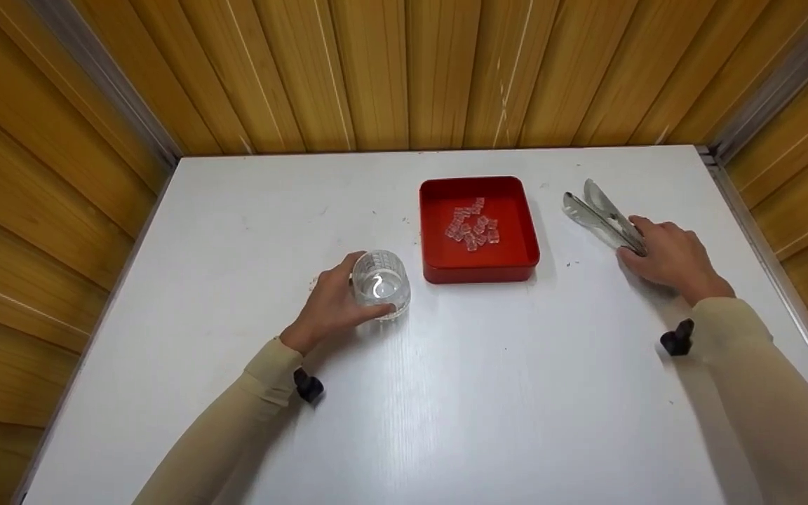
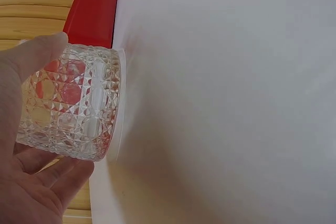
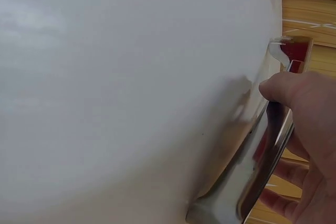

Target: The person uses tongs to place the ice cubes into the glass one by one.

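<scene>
A clear glass tumbler (image 1: 381, 280) with a cut diamond pattern stands upright on the white table, just left of a red square tray. My left hand (image 1: 330, 301) holds it from the left, thumb on the near side and fingers round the far side. The left wrist view shows the facets of the glass (image 2: 73, 103) between thumb and fingers. To the right of the tray, metal tongs (image 1: 604, 217) point toward the back left with their ends spread. My right hand (image 1: 674, 256) grips them, its thumb across one arm of the tongs (image 3: 265, 150) in the right wrist view.
Several clear ice-like cubes (image 1: 472, 231) lie in the red tray (image 1: 481, 275) at the middle of the table (image 1: 516, 393). Wood-look panelled walls (image 1: 439, 77) enclose the table at the back and both sides. Small dark specks dot the tabletop.
</scene>
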Action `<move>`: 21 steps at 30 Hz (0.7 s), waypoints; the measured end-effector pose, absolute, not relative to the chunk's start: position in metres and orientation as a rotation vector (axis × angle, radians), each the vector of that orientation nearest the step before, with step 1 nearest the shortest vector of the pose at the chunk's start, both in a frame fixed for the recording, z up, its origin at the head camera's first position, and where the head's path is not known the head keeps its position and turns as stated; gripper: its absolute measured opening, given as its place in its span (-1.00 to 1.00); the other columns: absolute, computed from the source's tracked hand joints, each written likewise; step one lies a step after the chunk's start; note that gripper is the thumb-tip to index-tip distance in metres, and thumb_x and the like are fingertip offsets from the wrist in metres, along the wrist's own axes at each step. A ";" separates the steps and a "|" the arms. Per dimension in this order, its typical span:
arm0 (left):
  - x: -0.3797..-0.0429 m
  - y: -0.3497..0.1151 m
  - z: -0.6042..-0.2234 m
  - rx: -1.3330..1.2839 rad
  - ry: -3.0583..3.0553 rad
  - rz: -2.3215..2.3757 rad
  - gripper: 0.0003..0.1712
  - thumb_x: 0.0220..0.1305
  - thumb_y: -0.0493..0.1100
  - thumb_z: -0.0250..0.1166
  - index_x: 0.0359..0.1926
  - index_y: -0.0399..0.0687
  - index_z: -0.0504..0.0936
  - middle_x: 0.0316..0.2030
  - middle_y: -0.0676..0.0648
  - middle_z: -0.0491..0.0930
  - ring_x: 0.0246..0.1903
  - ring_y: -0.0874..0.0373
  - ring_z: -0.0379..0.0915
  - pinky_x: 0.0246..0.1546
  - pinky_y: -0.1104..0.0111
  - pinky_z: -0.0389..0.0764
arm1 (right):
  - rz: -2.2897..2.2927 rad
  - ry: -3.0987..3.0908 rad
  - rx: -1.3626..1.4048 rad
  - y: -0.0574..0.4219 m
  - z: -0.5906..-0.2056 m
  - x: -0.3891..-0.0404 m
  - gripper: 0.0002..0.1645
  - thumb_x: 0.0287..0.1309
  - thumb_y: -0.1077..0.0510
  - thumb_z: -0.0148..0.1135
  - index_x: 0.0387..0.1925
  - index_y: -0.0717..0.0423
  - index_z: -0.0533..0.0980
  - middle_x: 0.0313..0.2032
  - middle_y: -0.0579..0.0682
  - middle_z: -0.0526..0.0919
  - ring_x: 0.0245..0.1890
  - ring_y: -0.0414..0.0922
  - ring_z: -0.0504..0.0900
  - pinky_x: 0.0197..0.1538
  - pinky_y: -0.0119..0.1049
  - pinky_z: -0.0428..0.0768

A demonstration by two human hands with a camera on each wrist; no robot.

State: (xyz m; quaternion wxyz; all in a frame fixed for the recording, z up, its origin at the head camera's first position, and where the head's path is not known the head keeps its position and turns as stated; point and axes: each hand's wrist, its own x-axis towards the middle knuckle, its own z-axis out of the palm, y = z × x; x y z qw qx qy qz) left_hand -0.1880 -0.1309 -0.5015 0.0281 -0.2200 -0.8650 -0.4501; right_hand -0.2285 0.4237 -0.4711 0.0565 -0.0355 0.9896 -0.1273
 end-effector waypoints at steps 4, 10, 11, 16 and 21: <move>-0.185 -0.126 -0.502 -0.713 -2.657 -1.417 0.01 -0.12 0.08 0.71 0.32 -0.17 0.45 0.06 -0.10 0.69 0.02 0.08 0.63 0.05 0.15 0.66 | -0.387 3.022 -0.144 0.426 -0.470 -0.228 -0.22 0.40 -0.07 0.13 0.44 0.33 0.25 0.16 0.55 0.44 0.11 0.50 0.40 0.13 0.46 0.33; -0.182 -0.115 -0.500 -0.741 -2.678 -1.417 0.03 -0.10 0.09 0.70 0.33 -0.18 0.43 0.06 -0.09 0.68 0.01 0.09 0.62 0.04 0.22 0.66 | -0.402 3.022 -0.138 0.429 -0.468 -0.228 -0.26 0.40 -0.04 0.14 0.42 0.33 0.31 0.13 0.54 0.47 0.09 0.46 0.41 0.11 0.43 0.34; -0.181 -0.113 -0.500 -0.745 -2.682 -1.413 0.03 -0.10 0.09 0.70 0.34 -0.19 0.43 0.05 -0.09 0.68 0.00 0.10 0.63 0.02 0.23 0.67 | -0.404 3.020 -0.139 0.429 -0.467 -0.228 -0.27 0.40 -0.03 0.15 0.41 0.33 0.31 0.13 0.53 0.48 0.09 0.46 0.41 0.11 0.42 0.34; -0.177 -0.105 -0.502 -0.772 -2.683 -1.419 0.03 -0.10 0.12 0.69 0.34 -0.16 0.43 0.03 -0.07 0.69 -0.03 0.13 0.63 -0.02 0.24 0.68 | -0.443 3.007 -0.123 0.429 -0.462 -0.227 -0.32 0.42 -0.02 0.18 0.41 0.25 0.35 0.11 0.46 0.53 -0.03 0.39 0.45 -0.02 0.34 0.42; -0.172 -0.097 -0.502 -0.814 -2.687 -1.435 0.02 -0.07 0.12 0.68 0.34 -0.15 0.42 0.06 -0.07 0.67 -0.01 0.08 0.62 -0.02 0.22 0.68 | -0.451 3.017 -0.124 0.431 -0.456 -0.227 -0.39 0.44 0.00 0.19 0.40 0.12 0.37 0.02 0.38 0.58 -0.15 0.29 0.46 -0.20 0.20 0.43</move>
